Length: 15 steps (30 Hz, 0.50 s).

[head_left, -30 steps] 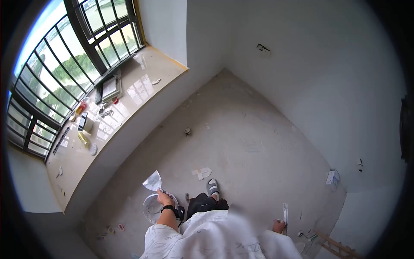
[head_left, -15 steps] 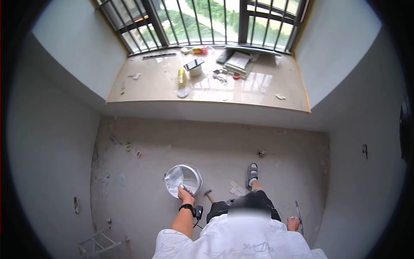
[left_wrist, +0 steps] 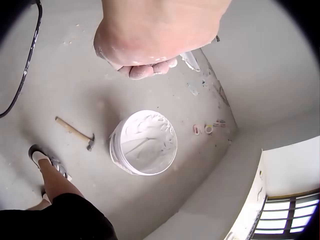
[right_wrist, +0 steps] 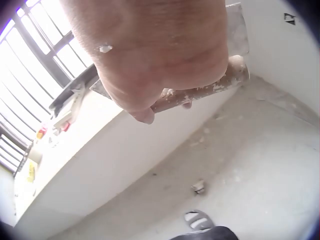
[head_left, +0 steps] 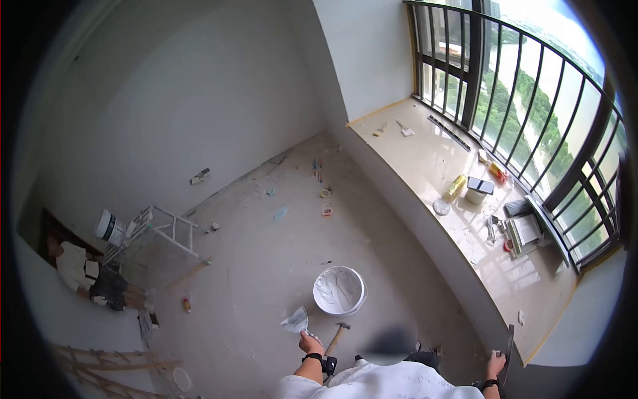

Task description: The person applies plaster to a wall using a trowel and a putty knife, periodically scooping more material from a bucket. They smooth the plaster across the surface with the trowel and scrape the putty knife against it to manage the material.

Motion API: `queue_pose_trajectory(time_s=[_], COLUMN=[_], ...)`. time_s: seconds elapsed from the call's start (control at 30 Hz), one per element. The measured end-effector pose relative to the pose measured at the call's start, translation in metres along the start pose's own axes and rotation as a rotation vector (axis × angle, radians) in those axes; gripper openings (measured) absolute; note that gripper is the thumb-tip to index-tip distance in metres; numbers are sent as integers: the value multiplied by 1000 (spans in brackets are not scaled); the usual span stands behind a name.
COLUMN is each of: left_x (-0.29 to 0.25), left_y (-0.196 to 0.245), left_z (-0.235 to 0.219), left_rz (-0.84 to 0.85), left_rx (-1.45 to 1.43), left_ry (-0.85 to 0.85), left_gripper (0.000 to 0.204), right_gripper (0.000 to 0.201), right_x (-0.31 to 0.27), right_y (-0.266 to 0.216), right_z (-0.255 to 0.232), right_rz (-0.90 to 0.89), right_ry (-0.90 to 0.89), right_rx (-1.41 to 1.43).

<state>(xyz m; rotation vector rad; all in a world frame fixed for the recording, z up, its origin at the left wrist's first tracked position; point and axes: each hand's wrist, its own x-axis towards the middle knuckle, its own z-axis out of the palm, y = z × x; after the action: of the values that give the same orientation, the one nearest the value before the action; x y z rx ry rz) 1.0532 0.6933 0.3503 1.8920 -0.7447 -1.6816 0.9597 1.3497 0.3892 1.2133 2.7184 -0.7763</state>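
A person's left hand (head_left: 310, 343) grips a broad scraper (head_left: 296, 320) above the floor, just beside a bucket (left_wrist: 115, 150) of white paste (left_wrist: 150, 142), while the right hand (head_left: 496, 364) curls round the handle of a long trowel (right_wrist: 200, 97) near the window ledge (head_left: 432, 179). The scraper looks light, its thin blade probably springy, and is best held by its handle; smeared paste may make it slippery. The bucket looks heavy, the paste soft. A hammer (head_left: 335, 340) lies near the bucket, a likely trip hazard.
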Motion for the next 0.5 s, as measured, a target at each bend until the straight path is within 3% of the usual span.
queue_pose_trajectory(time_s=[0.07,0.2,0.3,0.33,0.43,0.47,0.5], left_x=[2,0,21,5,9,15,21], left_y=[-22,-23,-36,-25,-31,-37,-46], left_z=[10,71,115,130,161,172,179], left_rz=[-27,-62,-99,-74,-96,-93,-92], left_rx=[-28,-13,-95,-30,28,51,73], left_ry=[29,14,-76,-73,-94,-113,-135], left_gripper=[39,35,34,35,34,34,34], right_gripper=[37,36,40,40,48,47,47], right_x=[2,-18,-21,-29,-87,-91,-96], right_y=[-45,-73,-19,-3,-5,20,29], right_z=[-6,-1,13,10,-32,-27,-26], right_rz=[-127,-74,-34,-32,-149,-129,-96], right_ry=[103,138,145,144,159,301,308], right_rx=[59,14,-62,-102,-288,-354,-352])
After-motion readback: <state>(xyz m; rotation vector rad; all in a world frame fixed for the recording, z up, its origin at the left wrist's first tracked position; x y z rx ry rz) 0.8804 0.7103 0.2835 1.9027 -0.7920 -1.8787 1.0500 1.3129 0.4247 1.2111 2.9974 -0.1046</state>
